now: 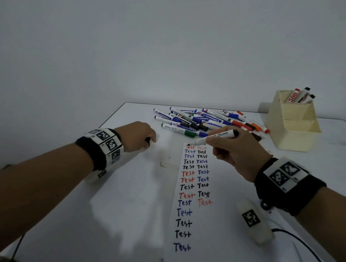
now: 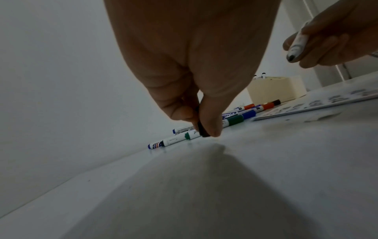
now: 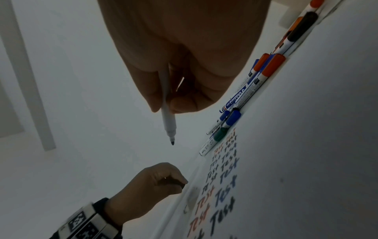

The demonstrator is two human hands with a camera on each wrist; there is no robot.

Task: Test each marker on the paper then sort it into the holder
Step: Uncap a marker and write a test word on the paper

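Note:
My right hand (image 1: 225, 147) grips an uncapped black marker (image 1: 215, 137), its tip (image 3: 172, 143) just above the top of the paper strip (image 1: 192, 220) filled with rows of "Test". My left hand (image 1: 140, 136) rests on the table left of the paper and pinches the black cap (image 2: 202, 129) between thumb and fingers. A pile of capped markers (image 1: 204, 120) lies beyond the paper. The cream holder (image 1: 293, 124) stands at the right with three markers (image 1: 300, 95) in its back compartment.
A white tagged block (image 1: 253, 221) with a black cable (image 1: 302, 245) lies right of the paper, under my right wrist. A green-capped marker (image 1: 180, 130) sits nearest the paper's top. The table's far edge (image 1: 113, 112) meets a plain wall.

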